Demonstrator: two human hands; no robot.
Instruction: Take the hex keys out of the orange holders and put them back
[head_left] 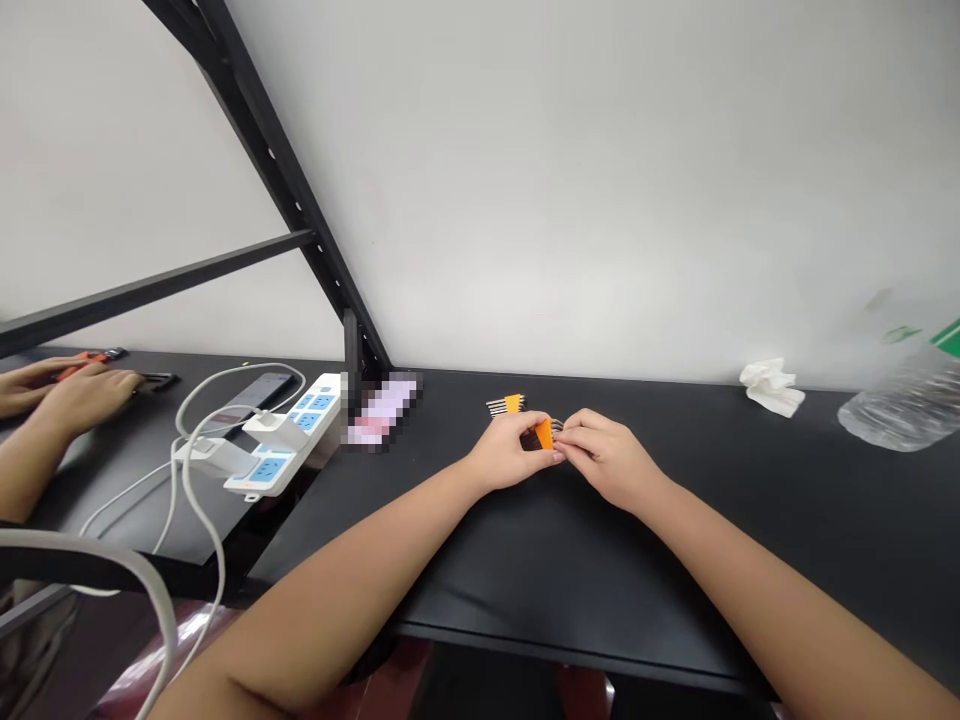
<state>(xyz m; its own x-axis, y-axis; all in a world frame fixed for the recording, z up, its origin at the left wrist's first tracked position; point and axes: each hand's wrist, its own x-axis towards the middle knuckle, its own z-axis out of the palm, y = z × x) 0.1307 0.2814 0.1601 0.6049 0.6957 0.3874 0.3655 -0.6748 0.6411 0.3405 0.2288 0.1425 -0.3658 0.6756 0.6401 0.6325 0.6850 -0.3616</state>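
My left hand [517, 450] is closed around an orange hex key holder [545, 434], thumb below and fingers above it. Thin metal hex keys [556, 426] stick out of its right side. At those keys, the fingertips of my right hand [606, 458] are pinched together; which key they grip is partly hidden. Just behind my left hand, a second orange holder [514, 403] lies on the black table [570, 560], with several metal keys sticking out to its left.
To the left are a white power strip [289, 440] with plugs and looping cables, a phone [255, 398] and a black metal frame [300, 215]. Another person's hands [82, 395] work at far left. Crumpled tissue [771, 386] and a plastic bottle [904, 400] are at right.
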